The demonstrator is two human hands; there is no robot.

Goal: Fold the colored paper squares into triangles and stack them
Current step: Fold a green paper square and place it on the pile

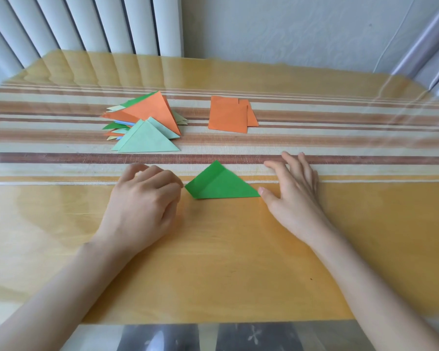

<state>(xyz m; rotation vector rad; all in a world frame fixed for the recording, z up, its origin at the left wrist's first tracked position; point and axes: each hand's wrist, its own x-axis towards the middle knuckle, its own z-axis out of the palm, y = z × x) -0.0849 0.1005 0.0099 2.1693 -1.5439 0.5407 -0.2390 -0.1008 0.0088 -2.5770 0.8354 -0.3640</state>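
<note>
- Now flat on the table toward its near edge, between both hands: green triangle, long edge facing the person, a crease band showing along its left slope.
- Left hand curled, knuckles up, nothing visible inside; foremost fingertip just beside the triangle's left corner, contact impossible to confirm.
- Right hand spread flat on the table, fingers straight and apart, thumb tip touching the right corner.
- Probably very light, thin and limp; apt to skate on the glossy cover and to spring open at the fold.
- Best taken by pinching a sharp corner or the long edge, presumably the fold, with both layers kept together; no squeezing of the middle, to avoid stray creases.
- Stack of triangles well apart at the far left, loose and fanned; calls for a gentle laying-on, not a drop.
- Orange squares to the right of that stack, not yet folded.
</note>
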